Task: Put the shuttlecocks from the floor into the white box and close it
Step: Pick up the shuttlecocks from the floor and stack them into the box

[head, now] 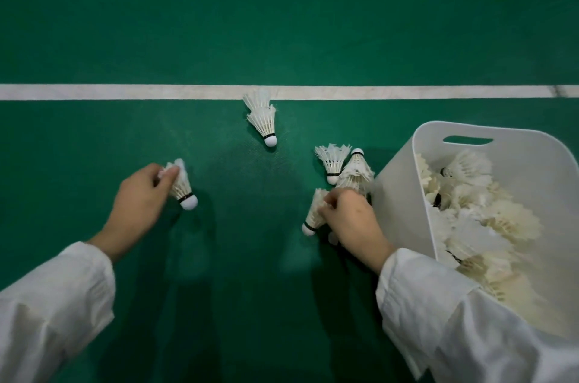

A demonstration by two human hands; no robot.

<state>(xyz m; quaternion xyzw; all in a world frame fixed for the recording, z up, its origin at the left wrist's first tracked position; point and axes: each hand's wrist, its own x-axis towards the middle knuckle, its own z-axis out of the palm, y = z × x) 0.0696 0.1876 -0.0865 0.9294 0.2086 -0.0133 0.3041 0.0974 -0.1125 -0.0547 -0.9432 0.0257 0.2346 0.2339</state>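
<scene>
My left hand pinches the feathers of a white shuttlecock, its cork pointing down and right just above the green floor. My right hand grips another shuttlecock by its feathers, cork down-left. Two nested shuttlecocks lie by the white line. Two more shuttlecocks lie beside the white box, which stands open at the right with several shuttlecocks inside. No lid is in view.
A white court line runs across the green floor. The box has a handle slot in its far wall. My white sleeves fill the lower corners.
</scene>
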